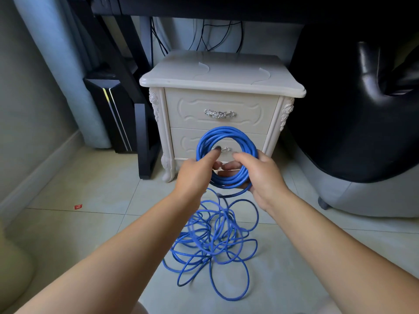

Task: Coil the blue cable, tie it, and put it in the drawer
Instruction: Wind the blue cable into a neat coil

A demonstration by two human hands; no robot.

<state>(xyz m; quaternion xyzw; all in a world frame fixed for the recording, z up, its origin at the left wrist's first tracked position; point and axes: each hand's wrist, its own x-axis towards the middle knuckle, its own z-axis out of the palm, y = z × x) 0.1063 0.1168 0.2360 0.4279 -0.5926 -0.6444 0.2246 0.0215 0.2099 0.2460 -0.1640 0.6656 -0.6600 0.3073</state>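
Nearest, most of the blue cable is left in loose loops on the floor. Above it, its wound coil is gripped by the left hand and the right hand, before the nightstand's closed drawers.

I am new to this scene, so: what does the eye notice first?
The blue cable draws the eye first: the left hand and right hand hold part of it as a neat coil in the centre, while the rest lies tangled on the tiled floor below. Behind it stands a cream nightstand with both drawers closed.
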